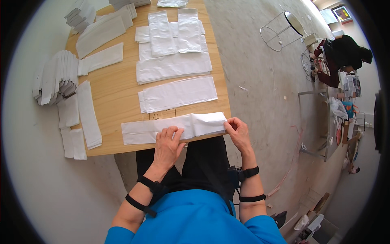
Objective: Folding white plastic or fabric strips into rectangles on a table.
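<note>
A long white folded sheet, paper-like, lies along the table's near edge. Its right part is folded over into a raised, slightly puffed flap. My left hand rests on the middle of the sheet with its fingers bent and a little apart, fingertips touching the surface. At the sheet's right end, my right hand pinches the corner between thumb and fingers. Just beyond lies a flat stack of white folded sheets.
The wooden table bears more white stacks farther back and a thick fanned pile at the left against the wall. On the right are a round stool, a seated person and a cluttered metal table.
</note>
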Demonstrator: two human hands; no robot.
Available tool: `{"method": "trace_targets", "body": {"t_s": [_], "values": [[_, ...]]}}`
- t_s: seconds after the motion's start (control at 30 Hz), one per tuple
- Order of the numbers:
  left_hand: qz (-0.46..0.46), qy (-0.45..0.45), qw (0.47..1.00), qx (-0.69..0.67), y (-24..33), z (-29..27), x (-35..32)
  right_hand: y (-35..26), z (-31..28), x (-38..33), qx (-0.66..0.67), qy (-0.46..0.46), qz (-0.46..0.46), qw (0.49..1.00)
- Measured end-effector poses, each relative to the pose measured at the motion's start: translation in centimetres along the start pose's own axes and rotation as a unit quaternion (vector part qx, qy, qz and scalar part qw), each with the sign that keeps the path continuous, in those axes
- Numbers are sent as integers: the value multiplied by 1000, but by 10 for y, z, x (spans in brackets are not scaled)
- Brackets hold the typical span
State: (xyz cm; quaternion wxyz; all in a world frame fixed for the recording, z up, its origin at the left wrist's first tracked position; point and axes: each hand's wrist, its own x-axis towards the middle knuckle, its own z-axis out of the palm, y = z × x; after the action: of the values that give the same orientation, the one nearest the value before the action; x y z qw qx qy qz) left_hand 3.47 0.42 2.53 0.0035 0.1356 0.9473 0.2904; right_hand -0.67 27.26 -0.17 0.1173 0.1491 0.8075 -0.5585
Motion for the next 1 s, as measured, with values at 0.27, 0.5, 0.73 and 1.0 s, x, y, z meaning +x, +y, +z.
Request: {"method": "trace_targets", "body": {"t_s": [0.27, 0.5, 0.73, 1.0], "values": [[21, 21, 1000, -1, -22, 20, -5, -1, 3, -4, -42, 4, -21, 999], [23, 0, 999, 30, -11, 7, 3, -2, 2, -3, -58, 4, -25, 998], [17, -58, 998, 33, -10, 17, -3, 0, 4, -2, -58, 6, -26, 998], [19, -63, 998, 12, -6, 25, -4, 4, 3, 0, -56, -2, -23, 998]]}}
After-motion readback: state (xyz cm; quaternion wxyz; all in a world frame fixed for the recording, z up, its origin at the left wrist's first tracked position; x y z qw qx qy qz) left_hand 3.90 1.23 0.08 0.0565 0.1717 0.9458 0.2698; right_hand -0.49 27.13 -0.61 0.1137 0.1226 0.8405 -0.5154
